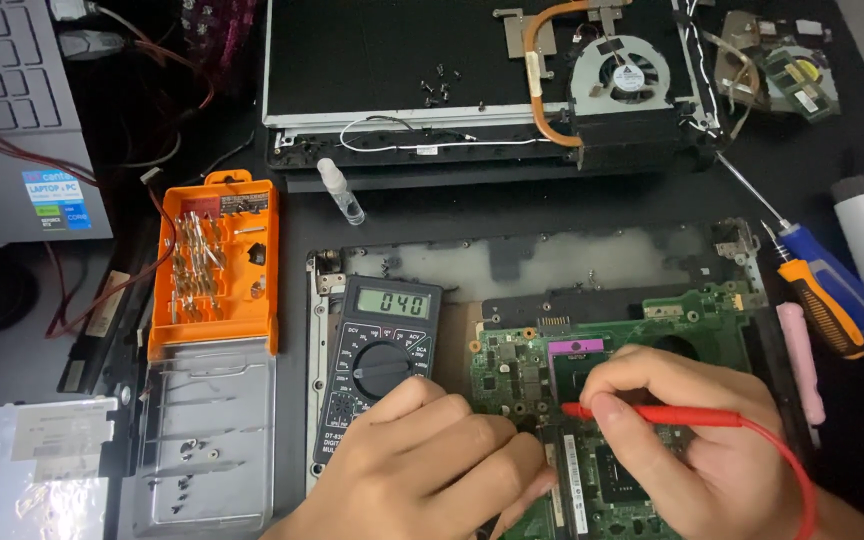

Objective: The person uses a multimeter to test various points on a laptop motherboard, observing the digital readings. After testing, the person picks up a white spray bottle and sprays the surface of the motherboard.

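From my remote seat I see my right hand [697,440] pinching a red probe [652,414] between thumb and fingers, its tip pressed down on the green circuit board [697,312] near the purple-edged socket [577,347], with the red lead [790,470] looping off past my wrist. My left hand [427,465] is curled tight just beside it, knuckles up; it seems to grip something slim against the board, but the fingers hide it, so I can't say what. The black multimeter [377,365] (dial partly covered by my left knuckles) lies on the open laptop chassis [512,262] left of the board, display lit. An orange bit case [214,265] lies further left, two screwdrivers [814,285] to the right.
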